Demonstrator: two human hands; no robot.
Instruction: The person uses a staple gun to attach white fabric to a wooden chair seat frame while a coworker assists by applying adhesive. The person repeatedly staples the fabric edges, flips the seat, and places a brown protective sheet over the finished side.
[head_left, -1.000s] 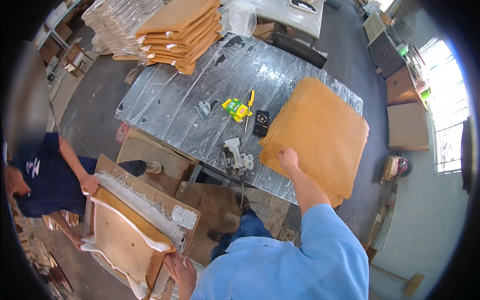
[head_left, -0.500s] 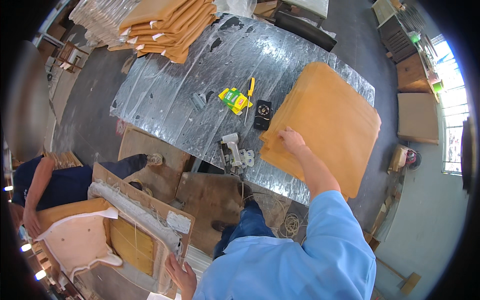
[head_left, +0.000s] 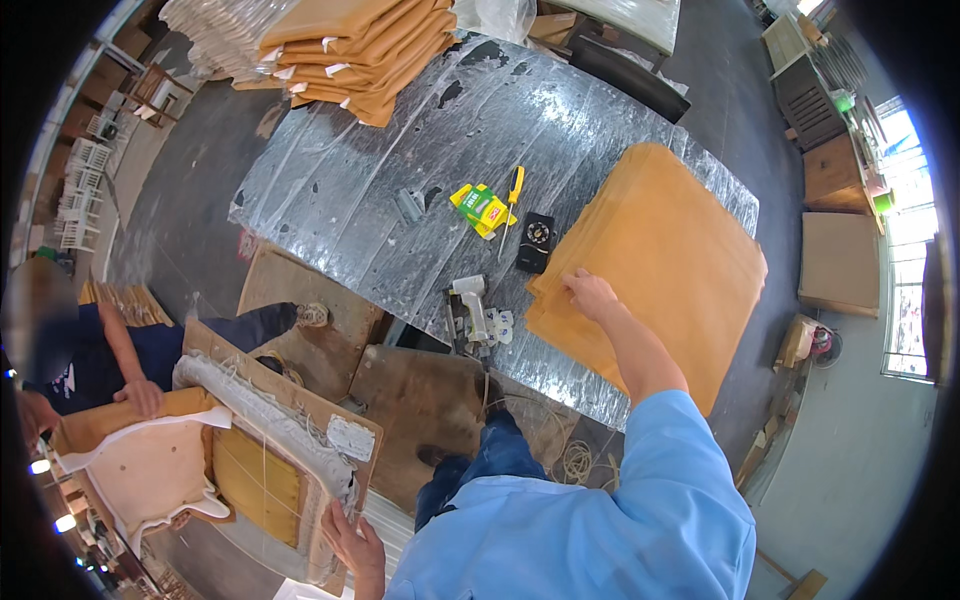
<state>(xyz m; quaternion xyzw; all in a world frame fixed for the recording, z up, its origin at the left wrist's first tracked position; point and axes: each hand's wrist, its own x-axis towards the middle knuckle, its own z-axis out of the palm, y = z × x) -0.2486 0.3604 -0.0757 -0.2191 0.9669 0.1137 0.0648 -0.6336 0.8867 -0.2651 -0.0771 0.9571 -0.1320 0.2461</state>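
Note:
A stack of tan, leather-like sheets (head_left: 660,260) lies on the right part of the plastic-covered table. Over its left edge, my right hand (head_left: 592,295) has its fingers drawn together, pinching at the top sheet. My left hand (head_left: 355,545) is low at the left, fingers apart, by the edge of a padded work stand (head_left: 335,480). It holds nothing that I can see. Left of the stack lie a black phone-like device (head_left: 536,242), a yellow-handled screwdriver (head_left: 513,195), a yellow-green box (head_left: 482,210) and a staple gun (head_left: 472,305).
Folded tan pieces (head_left: 370,60) are piled at the table's far left. At left, a co-worker's hand (head_left: 142,397) rests on an upholstered chair part (head_left: 150,460) on the stand. A coiled hose (head_left: 577,460) lies on the floor below the table.
The whole view has shifted a little. My right hand stays at the sheets' left edge, my left by the stand. The co-worker's hand has moved along the chair part.

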